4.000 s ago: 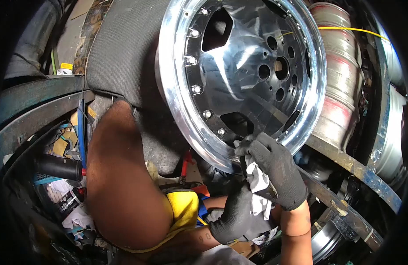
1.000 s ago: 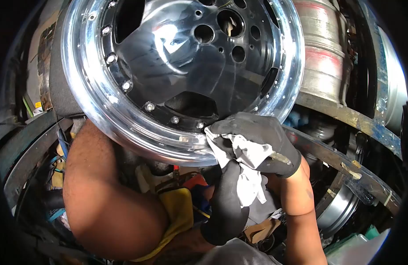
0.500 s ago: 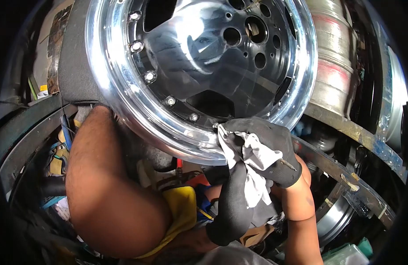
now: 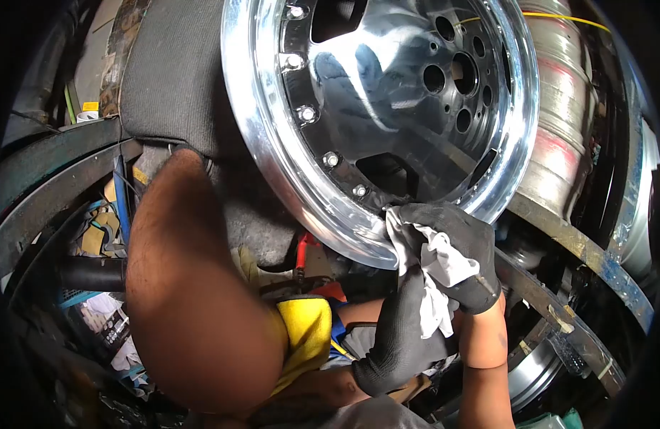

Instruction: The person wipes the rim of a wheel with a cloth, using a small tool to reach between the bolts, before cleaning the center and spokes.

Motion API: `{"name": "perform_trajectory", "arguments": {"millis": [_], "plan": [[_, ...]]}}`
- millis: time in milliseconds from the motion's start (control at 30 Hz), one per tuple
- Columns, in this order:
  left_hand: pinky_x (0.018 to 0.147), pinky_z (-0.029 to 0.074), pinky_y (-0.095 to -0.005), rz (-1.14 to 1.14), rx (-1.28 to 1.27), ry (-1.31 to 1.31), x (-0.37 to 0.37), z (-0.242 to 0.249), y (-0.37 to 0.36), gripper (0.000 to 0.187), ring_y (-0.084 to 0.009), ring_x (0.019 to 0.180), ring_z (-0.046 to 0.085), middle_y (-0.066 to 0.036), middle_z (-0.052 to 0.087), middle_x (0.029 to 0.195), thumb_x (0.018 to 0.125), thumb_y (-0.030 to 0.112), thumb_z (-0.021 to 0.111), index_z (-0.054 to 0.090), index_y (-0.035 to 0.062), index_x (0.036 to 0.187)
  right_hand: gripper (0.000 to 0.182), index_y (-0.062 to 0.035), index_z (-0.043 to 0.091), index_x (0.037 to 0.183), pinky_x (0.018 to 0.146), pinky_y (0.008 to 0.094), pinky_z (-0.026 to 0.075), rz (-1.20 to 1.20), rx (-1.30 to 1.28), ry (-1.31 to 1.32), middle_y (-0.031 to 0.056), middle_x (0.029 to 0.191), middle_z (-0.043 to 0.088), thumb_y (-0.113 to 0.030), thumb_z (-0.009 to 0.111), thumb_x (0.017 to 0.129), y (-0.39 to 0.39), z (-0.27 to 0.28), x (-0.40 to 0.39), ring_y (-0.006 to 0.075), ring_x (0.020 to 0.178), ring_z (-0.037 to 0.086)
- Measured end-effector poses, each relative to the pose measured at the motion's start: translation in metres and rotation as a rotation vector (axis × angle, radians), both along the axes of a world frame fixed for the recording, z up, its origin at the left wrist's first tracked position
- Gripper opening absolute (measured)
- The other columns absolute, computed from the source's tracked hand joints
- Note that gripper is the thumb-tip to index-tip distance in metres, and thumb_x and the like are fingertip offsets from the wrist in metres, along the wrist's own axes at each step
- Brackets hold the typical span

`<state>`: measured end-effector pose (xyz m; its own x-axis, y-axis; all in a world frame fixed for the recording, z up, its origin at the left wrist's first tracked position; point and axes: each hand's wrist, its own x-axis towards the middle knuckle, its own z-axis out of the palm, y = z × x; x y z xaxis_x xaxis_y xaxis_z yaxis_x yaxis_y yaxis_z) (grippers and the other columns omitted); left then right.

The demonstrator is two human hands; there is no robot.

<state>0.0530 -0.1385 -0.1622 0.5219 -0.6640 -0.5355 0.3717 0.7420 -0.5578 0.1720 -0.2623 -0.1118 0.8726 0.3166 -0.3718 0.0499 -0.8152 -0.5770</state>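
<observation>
A polished wheel (image 4: 258, 136) with a silver lip and a glossy black face stands tilted in front of me. My right hand (image 4: 455, 250), in a black glove, is closed on a white cloth (image 4: 439, 314) at the wheel's lower rim, near the row of bolts. Just below it, my left hand (image 4: 398, 336), also black-gloved, is closed against the same cloth by the rim's bottom edge. Its fingertips are partly hidden by the cloth.
On the left are a dark padded surface (image 4: 173, 79) and a bent leg (image 4: 194, 286) with a yellow cloth (image 4: 305, 332) beside it. A red-handled tool (image 4: 301, 250) lies below the wheel. Metal wheel barrels (image 4: 555, 93) and a rusty metal frame (image 4: 580, 236) are at the right.
The wheel, the leg and the padded surface appear further right in view. Both hands with the cloth have shifted slightly right and stay at the lower rim.
</observation>
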Motion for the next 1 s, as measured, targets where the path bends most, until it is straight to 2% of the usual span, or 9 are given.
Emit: {"name": "perform_trajectory", "arguments": {"millis": [167,333,433,467,567,700,800,867,1000], "plan": [[0.077,0.057,-0.0357,0.012,-0.079,0.051,-0.016,0.002,-0.018,0.044,-0.0201,0.087,0.068,-0.006,0.066,0.101,0.109,0.045,0.041,0.057,0.0078,0.125,0.035,-0.0042,0.069,0.115,0.08,0.0406,0.057,0.117,-0.055,0.043,0.0156,0.107,0.072,-0.019,0.071,0.083,0.004,0.005,0.009,0.036,0.094,0.072],[0.077,0.056,-0.0338,-0.357,0.26,0.006,0.014,0.021,-0.014,0.042,-0.0182,0.085,0.067,-0.006,0.066,0.099,0.11,0.044,0.041,0.057,0.0088,0.126,0.048,-0.0048,0.065,0.119,0.08,0.0423,0.056,-0.016,0.122,-0.07,0.0158,0.111,0.069,-0.005,0.072,0.072,0.003,-0.001,-0.002,0.0395,0.095,0.069],[0.08,0.057,-0.0335,-0.357,0.329,-0.305,0.028,0.028,0.008,0.043,-0.0175,0.088,0.068,-0.006,0.067,0.103,0.111,0.045,0.038,0.057,0.01,0.126,0.042,-0.0051,0.067,0.114,0.078,0.0418,0.056,0.006,0.188,-0.045,0.0149,0.105,0.07,-0.007,0.073,0.073,0.0,-0.004,0.003,0.0378,0.091,0.069],[0.08,0.057,-0.0335,-0.443,0.351,-0.26,0.024,0.032,0.006,0.044,-0.0173,0.088,0.068,-0.006,0.067,0.104,0.111,0.046,0.038,0.057,0.01,0.126,0.041,-0.0049,0.068,0.113,0.077,0.0417,0.056,0.0,0.161,-0.02,0.0147,0.104,0.07,-0.007,0.073,0.073,0.001,-0.004,0.005,0.0373,0.09,0.069],[0.083,0.057,-0.0343,-0.438,0.312,-0.008,0.031,0.044,0.0,0.048,-0.0181,0.091,0.069,-0.008,0.068,0.106,0.11,0.05,0.039,0.057,0.0092,0.126,0.037,-0.0045,0.069,0.109,0.077,0.0411,0.056,-0.026,0.047,-0.015,0.014,0.103,0.071,-0.009,0.075,0.073,0.001,-0.003,0.003,0.036,0.088,0.069],[0.084,0.056,-0.0339,-0.42,0.286,-0.028,0.022,0.038,0.0,0.047,-0.0185,0.093,0.069,-0.008,0.068,0.105,0.109,0.05,0.039,0.057,0.0093,0.125,0.039,-0.0045,0.07,0.11,0.078,0.0394,0.055,-0.013,0.051,-0.063,0.0136,0.104,0.071,-0.01,0.075,0.072,0.001,-0.007,-0.001,0.034,0.091,0.069],[0.084,0.056,-0.0333,-0.404,0.491,-0.357,0.032,0.045,0.014,0.047,-0.0185,0.093,0.069,-0.007,0.068,0.105,0.109,0.05,0.04,0.058,0.0093,0.125,0.039,-0.0045,0.07,0.11,0.078,0.0401,0.055,-0.014,0.1,-0.011,0.0136,0.104,0.07,-0.011,0.075,0.071,0.0,-0.006,0.003,0.0342,0.091,0.069],[0.083,0.056,-0.0333,-0.389,0.493,-0.364,0.029,0.046,0.013,0.047,-0.0184,0.092,0.069,-0.007,0.068,0.105,0.109,0.05,0.041,0.058,0.0092,0.125,0.038,-0.0047,0.07,0.109,0.076,0.0406,0.054,0.063,0.005,-0.077,0.0136,0.102,0.069,-0.01,0.075,0.071,-0.005,-0.011,-0.002,0.035,0.089,0.068],[0.081,0.056,-0.0335,-0.439,0.336,-0.085,0.032,0.042,0.004,0.049,-0.0174,0.09,0.068,-0.005,0.068,0.103,0.108,0.053,0.041,0.058,0.0099,0.124,0.039,-0.0058,0.068,0.107,0.073,0.0421,0.053,0.101,-0.019,-0.105,0.0144,0.098,0.066,-0.011,0.076,0.069,-0.003,-0.012,0.004,0.0371,0.085,0.066]]}}
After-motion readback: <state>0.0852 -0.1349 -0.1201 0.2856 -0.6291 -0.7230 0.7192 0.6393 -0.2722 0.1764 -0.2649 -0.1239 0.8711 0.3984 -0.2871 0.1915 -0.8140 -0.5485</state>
